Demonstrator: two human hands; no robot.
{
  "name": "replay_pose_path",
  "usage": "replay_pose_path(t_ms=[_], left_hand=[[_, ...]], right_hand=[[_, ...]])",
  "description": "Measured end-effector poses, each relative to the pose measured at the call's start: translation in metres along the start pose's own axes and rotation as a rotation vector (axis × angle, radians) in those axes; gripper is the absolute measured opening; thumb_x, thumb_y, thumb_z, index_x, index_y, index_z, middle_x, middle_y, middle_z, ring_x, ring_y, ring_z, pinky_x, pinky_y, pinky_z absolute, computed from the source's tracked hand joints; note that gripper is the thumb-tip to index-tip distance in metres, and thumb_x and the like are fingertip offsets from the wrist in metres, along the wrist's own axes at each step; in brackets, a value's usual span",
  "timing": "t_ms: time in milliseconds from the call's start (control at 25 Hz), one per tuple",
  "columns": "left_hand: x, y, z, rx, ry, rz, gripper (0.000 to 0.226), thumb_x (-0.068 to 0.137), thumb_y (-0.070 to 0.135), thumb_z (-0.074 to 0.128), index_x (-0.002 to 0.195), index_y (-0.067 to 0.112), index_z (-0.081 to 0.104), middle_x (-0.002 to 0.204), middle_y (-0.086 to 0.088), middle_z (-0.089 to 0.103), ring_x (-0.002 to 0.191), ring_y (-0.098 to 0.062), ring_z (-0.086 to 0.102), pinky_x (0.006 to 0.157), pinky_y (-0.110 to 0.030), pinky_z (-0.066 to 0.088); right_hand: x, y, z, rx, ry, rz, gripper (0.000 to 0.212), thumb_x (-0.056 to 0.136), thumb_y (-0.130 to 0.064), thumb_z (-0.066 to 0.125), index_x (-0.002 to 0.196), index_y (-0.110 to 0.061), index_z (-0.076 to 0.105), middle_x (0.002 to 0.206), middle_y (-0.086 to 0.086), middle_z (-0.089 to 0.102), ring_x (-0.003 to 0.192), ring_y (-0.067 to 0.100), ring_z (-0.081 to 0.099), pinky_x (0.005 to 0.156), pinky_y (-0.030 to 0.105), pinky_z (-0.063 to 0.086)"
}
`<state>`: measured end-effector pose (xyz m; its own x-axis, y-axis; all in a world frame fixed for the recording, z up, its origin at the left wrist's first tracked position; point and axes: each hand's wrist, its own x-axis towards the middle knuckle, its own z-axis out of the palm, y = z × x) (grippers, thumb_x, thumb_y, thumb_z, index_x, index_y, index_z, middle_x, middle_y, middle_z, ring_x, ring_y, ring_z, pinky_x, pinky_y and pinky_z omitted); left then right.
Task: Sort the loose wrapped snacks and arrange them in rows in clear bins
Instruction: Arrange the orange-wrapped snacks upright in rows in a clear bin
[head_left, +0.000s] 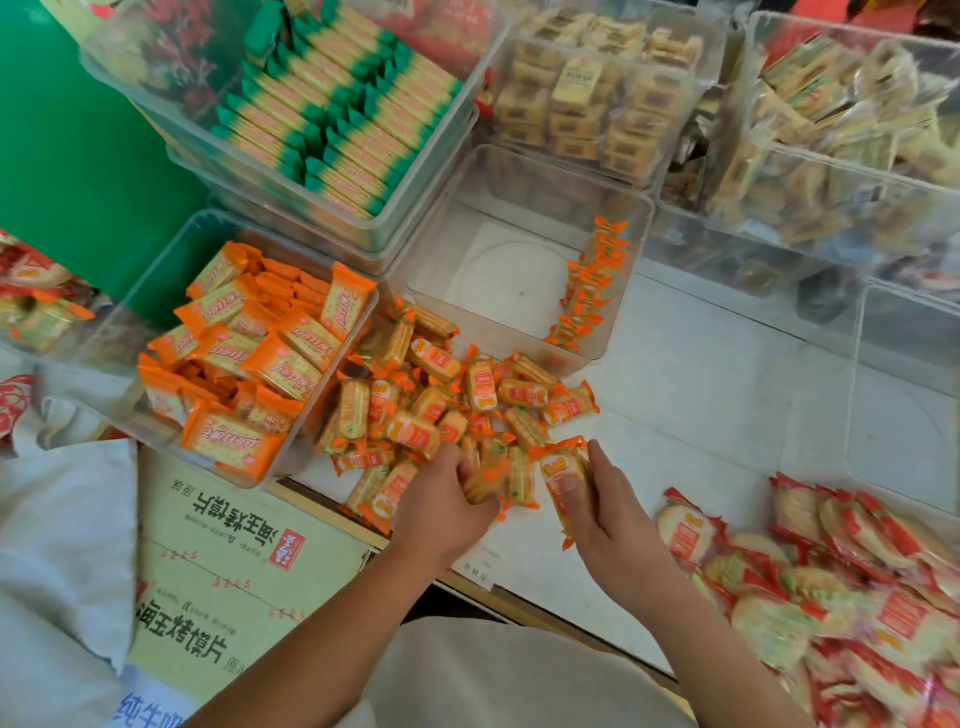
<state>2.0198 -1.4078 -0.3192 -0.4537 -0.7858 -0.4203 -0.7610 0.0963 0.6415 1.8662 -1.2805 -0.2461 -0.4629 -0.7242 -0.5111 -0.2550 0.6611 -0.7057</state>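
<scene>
Near the front edge of the white tabletop (701, 395), left hand (441, 501) grips a few small orange-wrapped cracker packets (485, 480) from the loose pile (431, 400); right hand (605, 512) pinches one orange packet (558, 475); probably best squared together, then stood against the started row (587, 291) in the clear plastic bin (498, 280).

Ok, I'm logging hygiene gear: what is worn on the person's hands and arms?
Nothing visible: the left hand and right hand are gloveless, with no rings, watch or bracelet; both forearms are bare of sleeves to the frame's edge.
</scene>
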Motion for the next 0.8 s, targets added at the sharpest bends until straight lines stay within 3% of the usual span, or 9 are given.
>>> replay_pose_path(t_ms=[160, 240, 280, 360, 440, 560, 640, 720, 800], left_hand=[[-0.023, 0.055, -0.007, -0.424, -0.045, -0.047, 0.050, 0.071, 0.024, 0.089, 0.085, 0.017, 0.041, 0.073, 0.007, 0.043, 0.057, -0.008, 0.037, 0.051, -0.028, 0.037], [-0.028, 0.074, -0.012, -0.519, -0.147, -0.045, 0.056, 0.068, 0.021, 0.092, 0.096, 0.013, 0.045, 0.081, 0.004, 0.048, 0.061, -0.004, 0.044, 0.055, -0.017, 0.042], [-0.030, 0.078, -0.013, -0.550, -0.193, -0.025, 0.055, 0.068, 0.021, 0.092, 0.100, 0.015, 0.048, 0.085, 0.002, 0.054, 0.067, -0.006, 0.050, 0.062, -0.018, 0.047], [-0.030, 0.082, -0.015, -0.605, -0.265, 0.025, 0.045, 0.072, 0.025, 0.088, 0.101, 0.024, 0.054, 0.094, -0.005, 0.066, 0.085, -0.017, 0.065, 0.080, -0.032, 0.058], [-0.030, 0.086, -0.020, -0.674, -0.304, 0.059, 0.031, 0.082, 0.021, 0.082, 0.104, 0.023, 0.060, 0.103, -0.010, 0.072, 0.099, -0.025, 0.070, 0.088, -0.042, 0.060], [-0.028, 0.094, -0.035, -0.705, -0.284, 0.103, 0.028, 0.085, 0.009, 0.080, 0.107, 0.015, 0.062, 0.102, -0.007, 0.073, 0.096, -0.020, 0.073, 0.080, -0.032, 0.061], [-0.022, 0.096, -0.049, -0.762, -0.262, 0.045, 0.028, 0.084, 0.011, 0.082, 0.105, 0.016, 0.064, 0.100, -0.005, 0.074, 0.088, -0.018, 0.073, 0.072, -0.031, 0.061], [-0.011, 0.093, -0.070, -0.691, -0.248, 0.056, 0.021, 0.085, 0.017, 0.081, 0.101, 0.022, 0.067, 0.101, 0.001, 0.072, 0.085, -0.017, 0.071, 0.067, -0.029, 0.059], [0.005, 0.084, -0.092, -0.503, -0.309, 0.167, 0.027, 0.086, 0.015, 0.078, 0.103, 0.034, 0.069, 0.106, 0.012, 0.069, 0.094, -0.011, 0.069, 0.073, -0.024, 0.058]], right_hand=[[0.002, 0.006, -0.010, 0.091, 0.040, -0.010, 0.069, 0.103, -0.053, 0.039, 0.163, -0.024, 0.018, 0.134, -0.010, 0.046, 0.099, -0.031, 0.046, 0.081, -0.001, 0.038], [0.001, 0.007, -0.014, 0.115, 0.090, -0.049, 0.068, 0.100, -0.064, 0.038, 0.159, -0.031, 0.029, 0.132, -0.014, 0.054, 0.110, -0.009, 0.056, 0.094, 0.014, 0.046], [0.002, 0.012, -0.015, 0.130, 0.120, -0.070, 0.063, 0.100, -0.068, 0.037, 0.152, -0.033, 0.038, 0.126, -0.012, 0.060, 0.110, 0.002, 0.060, 0.096, 0.031, 0.052], [0.004, 0.014, -0.018, 0.176, 0.183, -0.097, 0.054, 0.101, -0.067, 0.039, 0.140, -0.032, 0.048, 0.112, -0.006, 0.065, 0.102, 0.016, 0.063, 0.090, 0.051, 0.055], [0.006, 0.013, -0.018, 0.245, 0.236, -0.093, 0.050, 0.104, -0.059, 0.040, 0.140, -0.027, 0.048, 0.110, -0.004, 0.066, 0.099, 0.017, 0.064, 0.089, 0.052, 0.056], [0.007, -0.002, -0.015, 0.283, 0.274, -0.065, 0.058, 0.103, -0.060, 0.039, 0.150, -0.027, 0.041, 0.126, -0.007, 0.065, 0.115, 0.013, 0.063, 0.100, 0.045, 0.053], [0.012, -0.009, -0.012, 0.300, 0.296, -0.050, 0.065, 0.101, -0.065, 0.040, 0.152, -0.025, 0.039, 0.118, -0.007, 0.066, 0.108, 0.013, 0.065, 0.094, 0.045, 0.057], [0.020, -0.012, -0.010, 0.304, 0.326, -0.046, 0.066, 0.099, -0.069, 0.043, 0.149, -0.026, 0.041, 0.111, -0.004, 0.066, 0.104, 0.020, 0.065, 0.090, 0.051, 0.058], [0.030, -0.017, -0.013, 0.327, 0.318, -0.019, 0.072, 0.094, -0.076, 0.044, 0.152, -0.033, 0.038, 0.122, -0.004, 0.065, 0.114, 0.022, 0.064, 0.097, 0.053, 0.055]])
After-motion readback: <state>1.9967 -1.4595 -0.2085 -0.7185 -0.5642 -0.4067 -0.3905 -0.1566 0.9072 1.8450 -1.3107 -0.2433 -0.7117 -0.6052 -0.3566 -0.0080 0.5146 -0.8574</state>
